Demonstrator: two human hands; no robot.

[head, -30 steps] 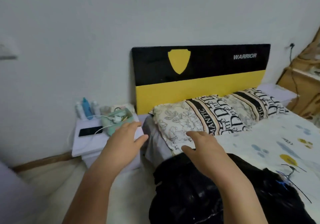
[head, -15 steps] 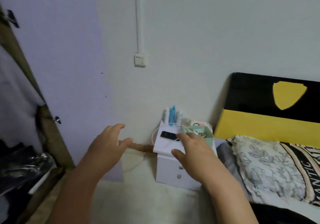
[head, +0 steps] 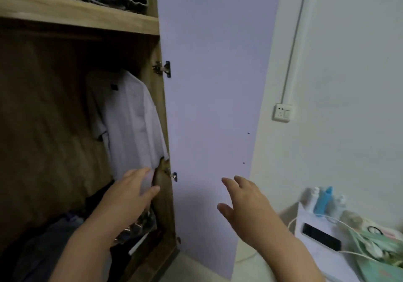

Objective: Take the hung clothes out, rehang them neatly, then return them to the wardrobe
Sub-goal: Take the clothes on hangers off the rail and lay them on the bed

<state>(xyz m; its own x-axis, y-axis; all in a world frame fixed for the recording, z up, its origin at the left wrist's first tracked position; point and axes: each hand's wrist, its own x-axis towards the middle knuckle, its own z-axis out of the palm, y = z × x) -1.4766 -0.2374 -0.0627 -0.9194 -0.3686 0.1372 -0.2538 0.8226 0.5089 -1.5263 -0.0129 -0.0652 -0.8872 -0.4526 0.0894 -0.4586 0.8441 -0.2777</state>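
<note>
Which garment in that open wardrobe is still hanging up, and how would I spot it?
Look inside the open wooden wardrobe, below the shelf, beside the lilac door. A white short-sleeved shirt hangs at the right edge, just above the left hand. It is the only pale, hanging garment; the others lie in dark heaps.
</note>
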